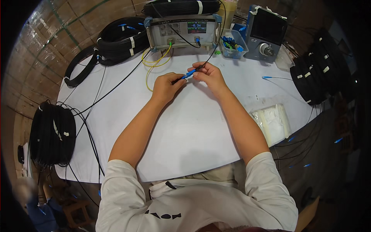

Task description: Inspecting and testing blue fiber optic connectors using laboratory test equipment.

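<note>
Both hands meet over the far middle of the white table (185, 127). My left hand (166, 87) pinches the black cable end that leads into a small blue connector (189, 74). My right hand (208, 75) grips the other side of that connector with its fingertips, and a thin black cable (210, 58) runs from there up toward the grey test meter (181, 33). A yellow cable (154, 63) loops from the meter's front port down onto the table beside my left hand.
Coils of black cable lie at the far left (119, 38), the left edge (52, 133) and the right (317, 75). A blue-grey instrument (264, 33), a clear box of blue connectors (232, 44) and a plastic bag of white wipes (272, 121) sit on the right.
</note>
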The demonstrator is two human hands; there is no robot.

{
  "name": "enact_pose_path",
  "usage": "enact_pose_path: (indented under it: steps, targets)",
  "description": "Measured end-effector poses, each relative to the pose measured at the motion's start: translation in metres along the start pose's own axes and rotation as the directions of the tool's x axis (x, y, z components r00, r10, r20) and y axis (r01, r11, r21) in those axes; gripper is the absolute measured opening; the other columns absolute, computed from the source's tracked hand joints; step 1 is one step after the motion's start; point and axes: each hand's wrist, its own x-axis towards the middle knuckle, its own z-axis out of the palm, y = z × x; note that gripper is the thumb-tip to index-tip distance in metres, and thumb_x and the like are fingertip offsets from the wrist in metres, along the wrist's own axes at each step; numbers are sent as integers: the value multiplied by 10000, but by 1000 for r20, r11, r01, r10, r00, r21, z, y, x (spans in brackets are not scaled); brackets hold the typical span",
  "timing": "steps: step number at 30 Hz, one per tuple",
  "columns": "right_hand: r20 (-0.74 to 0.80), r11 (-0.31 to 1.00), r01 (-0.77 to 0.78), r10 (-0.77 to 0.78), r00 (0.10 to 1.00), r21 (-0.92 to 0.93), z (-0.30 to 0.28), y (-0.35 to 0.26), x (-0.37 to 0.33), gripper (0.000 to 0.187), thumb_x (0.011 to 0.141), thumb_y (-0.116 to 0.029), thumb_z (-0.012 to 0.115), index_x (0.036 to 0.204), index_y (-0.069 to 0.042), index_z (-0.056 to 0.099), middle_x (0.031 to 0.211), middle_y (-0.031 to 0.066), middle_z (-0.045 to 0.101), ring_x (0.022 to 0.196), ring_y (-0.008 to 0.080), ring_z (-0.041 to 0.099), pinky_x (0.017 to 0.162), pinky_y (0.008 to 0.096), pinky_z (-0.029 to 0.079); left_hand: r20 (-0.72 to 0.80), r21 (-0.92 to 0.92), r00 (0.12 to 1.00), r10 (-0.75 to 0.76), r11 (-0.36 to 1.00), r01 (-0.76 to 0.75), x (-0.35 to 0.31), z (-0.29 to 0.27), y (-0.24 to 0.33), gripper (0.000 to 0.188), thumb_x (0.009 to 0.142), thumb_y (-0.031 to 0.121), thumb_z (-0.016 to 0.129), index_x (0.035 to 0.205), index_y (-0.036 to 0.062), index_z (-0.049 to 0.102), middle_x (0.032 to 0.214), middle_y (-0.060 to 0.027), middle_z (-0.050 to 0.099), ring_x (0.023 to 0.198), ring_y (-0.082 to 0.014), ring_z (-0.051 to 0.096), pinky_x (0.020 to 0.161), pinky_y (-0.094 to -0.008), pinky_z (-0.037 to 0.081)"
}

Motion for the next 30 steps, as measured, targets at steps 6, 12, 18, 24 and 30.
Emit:
enact_pose_path:
  steps: [6,12,18,24,30]
  targets:
    - [-19,1000,-13,14,1000,11,-1,0,-2,319,876,-22,622,1188,13,561,1081,105,676,964,128,631,838,252,502,16,67,1000,0,998,-1,0,1,5,233,844,123,701,1037,-7,690,809,-73,675,672,-131,563,628,-263,444]
    - [-46,999,-10,8,999,-39,-1,1,-2,312,877,-94,666,1169,-8,600,1014,63,681,911,107,622,797,240,493,-2,14,997,-77,997,77,1,3,4,292,853,221,687,1063,19,672,832,-138,683,694,-219,634,663,-317,488]
    - [-46,997,13,-17,999,-70,1,5,1,282,875,-157,694,1111,-19,626,932,40,675,848,97,614,745,236,484,0,-20,997,-83,996,83,1,4,-2,267,869,236,674,1013,11,665,799,-143,680,682,-223,633,652,-327,488]
    - [-65,995,11,-17,998,-96,2,6,-1,216,885,-176,688,1016,-18,621,891,43,667,827,98,616,727,235,492,5,88,999,-34,996,34,0,3,10,275,859,234,690,1031,25,642,765,-125,670,649,-238,622,616,-334,475]
    - [-68,989,5,-15,998,-149,6,6,1,216,895,-201,681,984,-17,614,856,33,647,797,89,612,723,234,513,-23,58,1000,-17,998,18,-1,3,5,273,835,239,716,974,27,616,745,-114,663,636,-232,618,601,-335,470]
